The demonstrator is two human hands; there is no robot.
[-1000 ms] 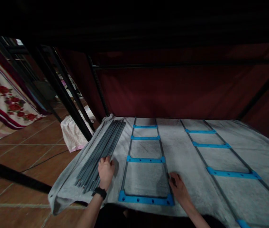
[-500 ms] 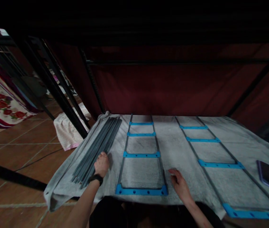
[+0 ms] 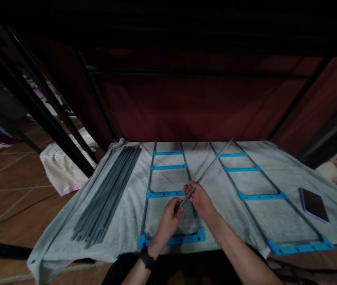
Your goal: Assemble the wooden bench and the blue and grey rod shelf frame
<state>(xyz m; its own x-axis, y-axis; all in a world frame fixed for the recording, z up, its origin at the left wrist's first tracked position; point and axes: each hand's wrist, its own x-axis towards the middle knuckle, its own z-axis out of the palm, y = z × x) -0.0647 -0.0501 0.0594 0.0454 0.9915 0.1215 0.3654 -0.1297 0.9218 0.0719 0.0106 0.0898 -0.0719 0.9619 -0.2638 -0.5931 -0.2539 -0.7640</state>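
A thin grey rod [image 3: 212,162] slants up and to the right above the cloth, held in both hands. My left hand [image 3: 170,217] grips its lower end, and a dark band is on that wrist. Further up the rod, my right hand [image 3: 199,198] has its fingers closed around it. Beneath my hands lies a ladder-like frame of grey rods with blue crosspieces [image 3: 168,167]. A second such frame with blue crosspieces [image 3: 261,196] lies to the right. On the left rests a bundle of grey rods [image 3: 109,194].
A grey cloth [image 3: 210,221] covers the surface. At the right lies a phone [image 3: 313,204]. Dark metal posts [image 3: 46,114] stand at the left, and a dark red curtain [image 3: 186,107] hangs behind. A striped cloth [image 3: 61,166] lies beyond the left edge.
My left hand has moved right from the bundle with a rod. My right hand has come up and left to grip that rod too. The view has shifted right.
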